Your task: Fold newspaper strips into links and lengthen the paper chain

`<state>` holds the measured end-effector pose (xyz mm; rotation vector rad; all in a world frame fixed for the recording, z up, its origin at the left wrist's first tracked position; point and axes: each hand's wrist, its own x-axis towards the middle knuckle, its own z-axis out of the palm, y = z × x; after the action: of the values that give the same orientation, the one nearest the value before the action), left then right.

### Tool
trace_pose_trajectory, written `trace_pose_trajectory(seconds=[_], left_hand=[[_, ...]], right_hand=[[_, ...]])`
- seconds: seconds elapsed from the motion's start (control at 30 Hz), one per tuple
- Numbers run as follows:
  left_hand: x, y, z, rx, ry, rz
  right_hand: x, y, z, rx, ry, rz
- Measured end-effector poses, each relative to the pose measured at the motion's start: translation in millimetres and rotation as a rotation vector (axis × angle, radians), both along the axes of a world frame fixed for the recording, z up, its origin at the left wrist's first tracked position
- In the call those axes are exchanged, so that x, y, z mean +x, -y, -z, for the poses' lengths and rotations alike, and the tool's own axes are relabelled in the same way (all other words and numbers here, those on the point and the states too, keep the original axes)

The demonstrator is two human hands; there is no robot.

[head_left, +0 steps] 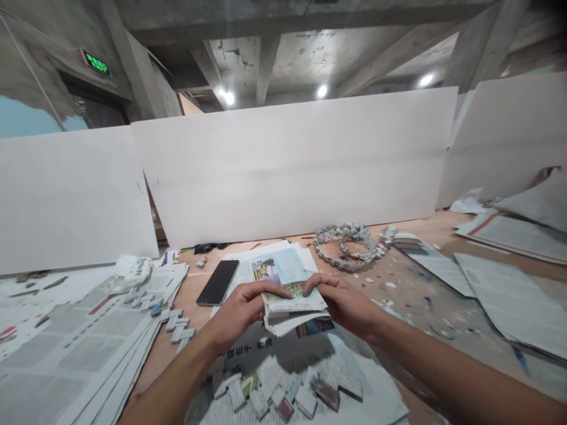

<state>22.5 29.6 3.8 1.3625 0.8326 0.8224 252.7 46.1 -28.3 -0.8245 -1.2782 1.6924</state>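
Between my two hands is a small stack of folded newspaper [292, 304], with a green picture on its top layer. My left hand [248, 301] grips its left edge, fingers on top and thumb at the side. At the right edge my right hand [339, 298] pinches it, with bent fingers on the upper layer. The lower layers fan apart toward me. Below, a zigzag chain of folded paper pieces [283, 404] lies on a printed newspaper sheet [372, 378]. Behind the stack are sheets with a colour picture [283, 265].
A black phone [218, 283] lies to the left, near another folded-paper chain [177, 324] and spread newspapers [88, 336]. Rings of woven paper [349, 248] sit behind my right hand. More sheets [509, 295] lie at right. White panels [292, 171] border the table's back.
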Motion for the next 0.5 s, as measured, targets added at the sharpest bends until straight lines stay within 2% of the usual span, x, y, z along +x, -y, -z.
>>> trace_pose_trajectory(seconds=[0.1, 0.17, 0.23, 0.3, 0.4, 0.5], left_hand=[[-0.2, 2.0, -5.8, -0.065, 0.099, 0.127], [1.6, 2.2, -7.6, -0.029, 0.083, 0.067], [3.4, 1.0, -5.7, 0.039, -0.026, -0.060], [3.7, -1.4, -0.7, 0.084, -0.155, -0.098], [1.2, -5.0, 7.2, 0.164, -0.311, 0.005], [-0.6, -5.9, 9.3, 0.291, -0.432, 0.044]], right_hand=[[3.7, -2.8, -4.3, 0.075, 0.038, 0.044], [5.7, -3.7, -6.5, 0.251, 0.161, 0.060], [6.7, -3.5, -7.0, 0.453, 0.303, 0.052], [6.6, -1.8, -6.6, 0.594, 0.411, 0.023], [5.7, 3.3, -8.2, 0.645, 0.510, 0.020], [5.1, 8.9, -12.7, 0.589, 0.510, 0.083]])
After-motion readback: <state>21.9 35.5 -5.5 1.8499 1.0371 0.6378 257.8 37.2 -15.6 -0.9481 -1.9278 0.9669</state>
